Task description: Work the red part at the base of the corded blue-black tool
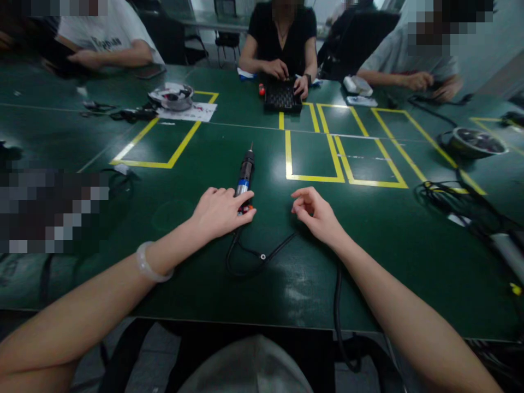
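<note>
**Left hand across an electric screwdriver; right hand loose beside it**

Green table (pixel 196 295) fills most of the view, its left and right ends cut off. Yellow tape outlines (pixel 315 178) marked on it. Far side: a co-worker in a dark top (pixel 262 33), head cut off, both hands at a black tray (pixel 282 107); contents too small to sort out. Coarse blocks cover a masked patch (pixel 45 213) at the left edge; what lies under it, unreadable.

Left hand (pixel 219 210): palm down over the rear of the screwdriver, index finger and thumb laid across it. Touching, yes; the remaining fingers are hidden, so cannot tell whether they close round the body. Right hand (pixel 319 213): fingers half-curled, gap to the thumb, nothing seen in them; near the screwdriver, not touching it.

Metal bowl (pixel 470 154) at far right, dark contents unclear.

Electric screwdriver (pixel 244 174): near the table's middle, in front of the person, bit pointing away. Rear partly covered by the hand.

Black cord (pixel 228 261) loops behind it toward the right hand; onward run hidden there.

Pale bracelet (pixel 145 265) on left wrist. Smallest: a white ring (pixel 263 256) by the cord, purpose of shape hard to read.
</note>
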A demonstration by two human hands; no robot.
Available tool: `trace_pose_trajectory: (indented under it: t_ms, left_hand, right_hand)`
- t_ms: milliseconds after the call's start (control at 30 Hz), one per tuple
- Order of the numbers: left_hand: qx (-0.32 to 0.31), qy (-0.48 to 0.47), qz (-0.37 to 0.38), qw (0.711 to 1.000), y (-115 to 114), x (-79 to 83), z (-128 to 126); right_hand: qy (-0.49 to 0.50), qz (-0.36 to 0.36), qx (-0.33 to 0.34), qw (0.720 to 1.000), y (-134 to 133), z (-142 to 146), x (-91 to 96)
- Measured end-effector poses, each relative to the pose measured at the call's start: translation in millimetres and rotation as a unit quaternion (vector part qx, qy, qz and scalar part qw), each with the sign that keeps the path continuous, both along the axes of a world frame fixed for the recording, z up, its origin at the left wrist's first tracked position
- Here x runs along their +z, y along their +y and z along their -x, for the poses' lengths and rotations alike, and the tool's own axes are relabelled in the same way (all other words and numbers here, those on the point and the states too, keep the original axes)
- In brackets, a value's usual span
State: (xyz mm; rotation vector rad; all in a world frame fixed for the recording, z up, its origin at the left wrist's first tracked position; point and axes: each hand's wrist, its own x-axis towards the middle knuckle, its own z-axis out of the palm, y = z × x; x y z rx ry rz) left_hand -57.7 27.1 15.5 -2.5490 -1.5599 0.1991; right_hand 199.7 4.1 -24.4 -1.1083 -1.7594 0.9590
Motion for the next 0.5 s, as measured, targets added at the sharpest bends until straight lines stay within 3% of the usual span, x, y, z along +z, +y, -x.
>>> trace_pose_trajectory:
  t_ms: [500]
  left_hand:
    - [0.192, 0.115, 0.011, 0.975, 114, 0.2, 174]
  right_hand:
    - [0.012, 0.023, 0.008, 1.0, -1, 2, -1.6]
